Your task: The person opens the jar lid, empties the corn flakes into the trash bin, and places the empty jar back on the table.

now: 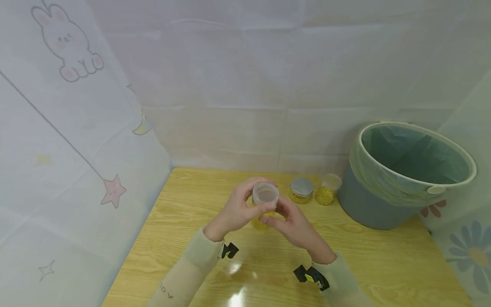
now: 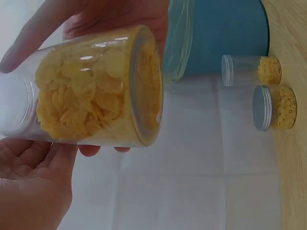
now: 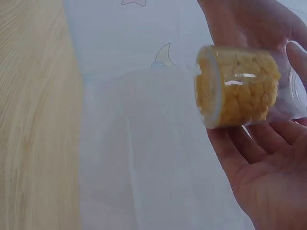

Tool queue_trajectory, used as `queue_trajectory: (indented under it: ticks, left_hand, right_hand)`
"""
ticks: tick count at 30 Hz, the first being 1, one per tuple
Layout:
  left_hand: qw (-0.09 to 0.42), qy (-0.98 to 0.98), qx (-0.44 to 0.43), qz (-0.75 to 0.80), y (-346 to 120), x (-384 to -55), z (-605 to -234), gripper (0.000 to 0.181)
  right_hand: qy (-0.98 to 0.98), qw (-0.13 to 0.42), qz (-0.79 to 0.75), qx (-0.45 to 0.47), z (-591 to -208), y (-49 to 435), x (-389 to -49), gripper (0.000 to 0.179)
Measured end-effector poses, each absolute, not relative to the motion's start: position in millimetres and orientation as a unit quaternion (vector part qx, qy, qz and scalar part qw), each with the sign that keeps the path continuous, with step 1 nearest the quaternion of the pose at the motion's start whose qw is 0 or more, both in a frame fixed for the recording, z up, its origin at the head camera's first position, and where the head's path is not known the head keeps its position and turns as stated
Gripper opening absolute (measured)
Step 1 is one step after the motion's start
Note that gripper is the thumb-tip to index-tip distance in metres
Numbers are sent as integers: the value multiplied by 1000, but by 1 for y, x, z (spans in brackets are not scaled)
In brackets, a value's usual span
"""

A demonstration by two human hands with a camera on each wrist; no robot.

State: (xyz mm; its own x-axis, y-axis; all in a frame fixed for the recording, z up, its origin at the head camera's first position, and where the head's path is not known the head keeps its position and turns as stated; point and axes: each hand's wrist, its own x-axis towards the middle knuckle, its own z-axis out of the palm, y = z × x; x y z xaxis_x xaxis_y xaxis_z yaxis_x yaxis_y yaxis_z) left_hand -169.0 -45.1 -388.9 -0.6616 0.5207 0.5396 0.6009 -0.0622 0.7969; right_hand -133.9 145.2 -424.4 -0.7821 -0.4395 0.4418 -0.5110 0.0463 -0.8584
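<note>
Both hands hold a clear plastic jar (image 1: 265,196) with a translucent lid, raised over the wooden table. Yellow flakes (image 2: 86,91) fill much of it, seen through the wall in both wrist views. My left hand (image 1: 243,204) curls round the upper part, its thumb lying across the jar just below the lid (image 1: 266,193). From the other side my right hand (image 1: 293,224) grips the jar's body, thumb toward me. In the right wrist view the jar's base (image 3: 207,87) sticks out past the fingers.
Behind the hands, a short jar with a silver lid (image 1: 301,186) stands on the table (image 1: 192,204) beside a taller clear-lidded jar (image 1: 324,195); both contain yellow pieces. A grey bin (image 1: 368,209) with a green liner stands at the right. Pale printed sheets hang behind and left.
</note>
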Motion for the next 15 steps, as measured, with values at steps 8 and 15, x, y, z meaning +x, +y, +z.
queue_trajectory:
  ticks: [8, 15]
  left_hand:
    - [109, -704, -369, -597, -36, -167, -394, 48]
    - [150, -729, -343, -573, -33, -165, -394, 54]
  right_hand:
    - [-773, 159, 545, 284, -429, 141, -139, 55]
    - [-783, 177, 540, 253, -434, 140, -141, 59]
